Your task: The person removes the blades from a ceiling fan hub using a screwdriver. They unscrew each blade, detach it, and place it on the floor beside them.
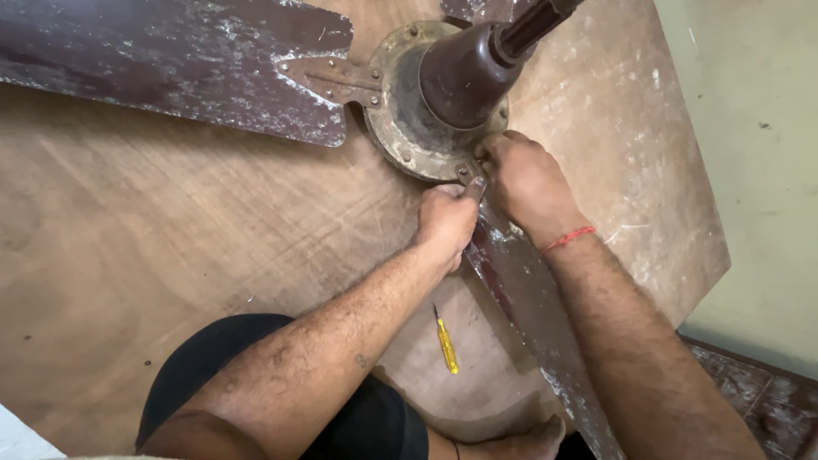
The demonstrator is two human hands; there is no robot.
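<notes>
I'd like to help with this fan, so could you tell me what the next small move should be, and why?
Probably pick up the yellow screwdriver from the board. Both the left hand and the right hand pinch bare-fingered at the blade bracket on the motor hub, with no tool visible in either.

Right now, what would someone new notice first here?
An old brown ceiling fan lies on a worn wooden board, its scuffed blade stretching to the upper left. Both hands meet at the hub's lower rim: the left hand and right hand work where another blade joins. A yellow screwdriver lies on the board between the forearms.
</notes>
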